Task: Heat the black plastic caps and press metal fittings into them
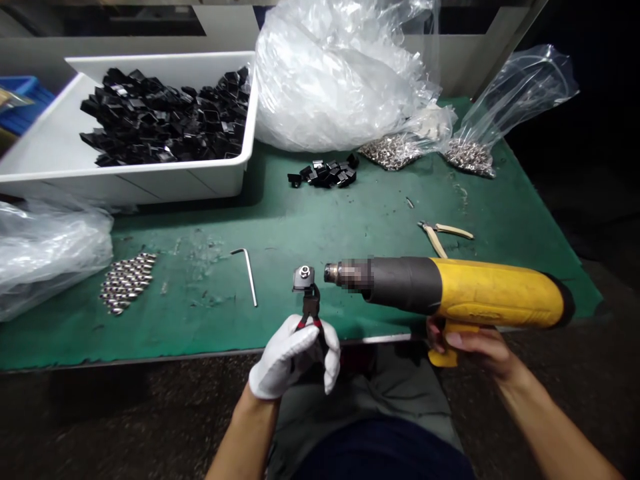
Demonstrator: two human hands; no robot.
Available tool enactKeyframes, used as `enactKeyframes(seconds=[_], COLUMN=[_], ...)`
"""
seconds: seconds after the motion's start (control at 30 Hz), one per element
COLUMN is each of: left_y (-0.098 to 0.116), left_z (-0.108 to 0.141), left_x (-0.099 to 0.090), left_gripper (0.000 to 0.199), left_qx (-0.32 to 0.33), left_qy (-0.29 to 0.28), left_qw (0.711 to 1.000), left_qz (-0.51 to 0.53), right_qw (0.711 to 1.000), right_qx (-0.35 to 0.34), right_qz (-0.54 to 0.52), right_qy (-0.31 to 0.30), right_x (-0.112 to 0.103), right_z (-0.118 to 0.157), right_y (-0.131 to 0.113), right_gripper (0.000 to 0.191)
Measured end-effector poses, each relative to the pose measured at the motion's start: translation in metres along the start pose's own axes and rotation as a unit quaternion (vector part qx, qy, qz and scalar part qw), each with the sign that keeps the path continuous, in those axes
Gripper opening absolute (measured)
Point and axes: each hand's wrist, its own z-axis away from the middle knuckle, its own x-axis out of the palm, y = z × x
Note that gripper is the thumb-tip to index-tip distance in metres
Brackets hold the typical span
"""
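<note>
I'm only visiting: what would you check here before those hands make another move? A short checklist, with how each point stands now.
1. Left hand has hold of the pliers: ok, fingers wrapped around the handles.
2. Black part is held at the pliers' tip: ok.
3. Right hand grips the yellow heat gun: ok.
4. Nozzle faces the part without touching it: ok, there is a gap.
5. Both hands gloved: not ok, only the left is; the right is bare.
6. Heat gun switched on: cannot tell.
</note>
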Motion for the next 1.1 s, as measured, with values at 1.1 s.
enactKeyframes(seconds=[1.1], left_y=[-0.0043], left_z=[-0.0017], left_x=[-0.0074], left_gripper=[0.035], left_qx=[0.015], left_qy=[-0.051], left_qw=[0.999], left_qz=[0.008], right_qw=[1.0], right_qx=[-0.006], right_qz=[-0.011], right_qy=[0.01], right_x=[-0.0026], right_z=[0.0017], right_y=[0.0038], right_gripper=[0.035])
